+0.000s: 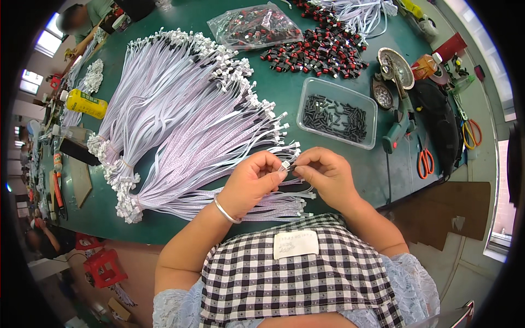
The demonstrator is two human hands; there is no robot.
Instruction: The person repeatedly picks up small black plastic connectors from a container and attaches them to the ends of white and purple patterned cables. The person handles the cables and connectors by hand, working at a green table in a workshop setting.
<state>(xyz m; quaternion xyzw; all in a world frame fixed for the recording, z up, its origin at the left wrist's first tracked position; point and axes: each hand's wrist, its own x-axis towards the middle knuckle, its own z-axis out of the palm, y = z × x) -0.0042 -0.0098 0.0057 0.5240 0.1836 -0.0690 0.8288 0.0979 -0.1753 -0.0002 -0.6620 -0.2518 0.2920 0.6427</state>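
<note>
White connector (285,165), near the frame's centre, is pinched between thumb and forefinger of the left hand (252,179), while the right hand (329,176) curls its fingers nearly together just beside it, gripping what I cannot tell.

A black-and-white checked apron (295,284) with pale blue sleeves (178,306); green table (279,104); white and pinkish cables (202,142) with white plugs (238,68); red-and-black connectors (322,52); yellow bottle (86,104).

Left hand (247,183) pinches white connector (285,165); right hand (331,177) beside.
</note>
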